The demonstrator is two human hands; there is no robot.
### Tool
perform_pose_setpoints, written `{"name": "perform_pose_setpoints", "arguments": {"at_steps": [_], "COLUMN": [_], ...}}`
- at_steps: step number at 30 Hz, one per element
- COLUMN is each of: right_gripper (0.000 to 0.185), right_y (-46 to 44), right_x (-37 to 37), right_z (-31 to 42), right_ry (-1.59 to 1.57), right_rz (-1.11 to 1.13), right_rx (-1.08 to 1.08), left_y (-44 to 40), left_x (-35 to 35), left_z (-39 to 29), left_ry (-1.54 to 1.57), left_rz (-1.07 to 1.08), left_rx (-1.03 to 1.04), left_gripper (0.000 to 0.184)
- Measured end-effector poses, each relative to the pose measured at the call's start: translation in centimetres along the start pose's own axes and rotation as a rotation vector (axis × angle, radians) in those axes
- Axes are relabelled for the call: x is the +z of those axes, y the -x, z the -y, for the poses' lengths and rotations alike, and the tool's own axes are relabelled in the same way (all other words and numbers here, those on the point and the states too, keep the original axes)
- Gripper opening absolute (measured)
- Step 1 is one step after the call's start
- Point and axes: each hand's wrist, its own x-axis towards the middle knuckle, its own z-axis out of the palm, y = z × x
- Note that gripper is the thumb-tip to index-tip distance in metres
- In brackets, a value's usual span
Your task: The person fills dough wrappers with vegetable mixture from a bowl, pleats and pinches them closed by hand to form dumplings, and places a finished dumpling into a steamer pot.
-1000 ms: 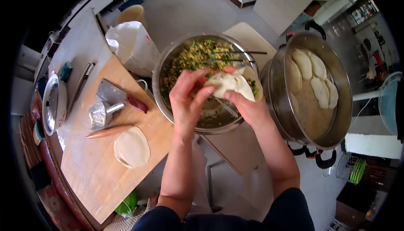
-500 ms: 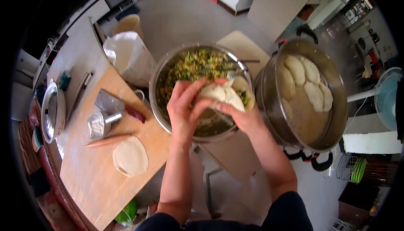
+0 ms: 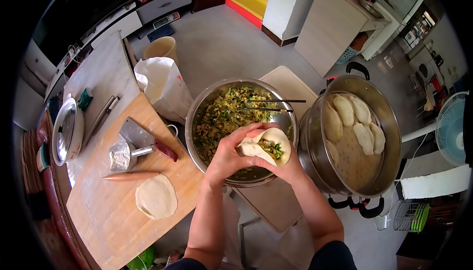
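A half-folded dumpling is held over the near side of a steel bowl. Its wrapper gapes on the right, showing chopped green and yellow filling. My left hand closes around the folded left end, with fingers behind and thumb in front. At the right side, my right hand cups the open end from below; some of its fingers are hidden. More filling lies in the bowl, where a pair of chopsticks rests across the far right rim.
On the right stands a steamer pot with several large dumplings. The wooden board at left carries round wrappers, a rolling pin, a cleaver and a floury metal cup. A white sack stands behind.
The camera view has tilted up, so the scene sits lower. Both hands have turned the dumpling, and its open end with the filling now faces me more.
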Motion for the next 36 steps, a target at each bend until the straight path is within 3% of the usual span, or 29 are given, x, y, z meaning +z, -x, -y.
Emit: {"name": "perform_pose_setpoints", "arguments": {"at_steps": [5,7,10,13,19,25,29,30,31,33,36], "right_gripper": [0.055,0.054,0.050,0.046,0.049,0.061,0.070,0.076,0.076,0.075,0.061], "right_y": [-0.2,-0.4,-0.4,-0.3,-0.2,-0.4,-0.3,0.0,-0.4,-0.3,0.7], "right_x": [-0.7,-0.4,-0.7,-0.8,-1.2,-1.3,-1.7,-1.9,-2.0,-1.7,-1.8], "right_z": [0.3,1.3,0.8,0.7,-0.2,-0.4,-0.7,-0.8,-0.6,0.3,1.3], "right_ry": [0.330,0.134,0.141,0.194,0.168,0.061,-0.057,-0.097,-0.074,-0.117,0.182], "right_rz": [-0.019,-0.078,-0.092,-0.084,-0.018,-0.030,0.022,0.041,0.108,0.102,0.053], "right_rx": [-0.156,-0.062,-0.044,-0.021,-0.034,0.017,0.103,0.164,0.081,0.223,0.065], "left_y": [0.0,0.0,0.2,-0.1,0.3,0.7,0.5,0.7,0.6,0.6,0.7], "left_x": [0.1,0.7,0.1,0.0,1.1,0.6,0.2,-0.1,-0.3,-0.3,0.1], "left_z": [0.7,0.1,1.2,2.0,1.0,0.9,1.1,1.1,1.2,1.4,1.9], "left_ry": [-0.041,0.020,-0.126,-0.046,0.271,0.212,0.088,0.133,0.179,0.230,0.311], "left_rz": [-0.048,-0.067,0.006,0.027,-0.030,0.004,-0.043,-0.046,-0.047,-0.027,-0.067], "left_rx": [0.060,0.043,-0.017,0.142,-0.044,-0.152,0.047,-0.015,-0.071,-0.087,-0.072], "left_gripper": [0.082,0.080,0.068,0.061,0.049,0.052,0.048,0.047,0.047,0.048,0.055]}}
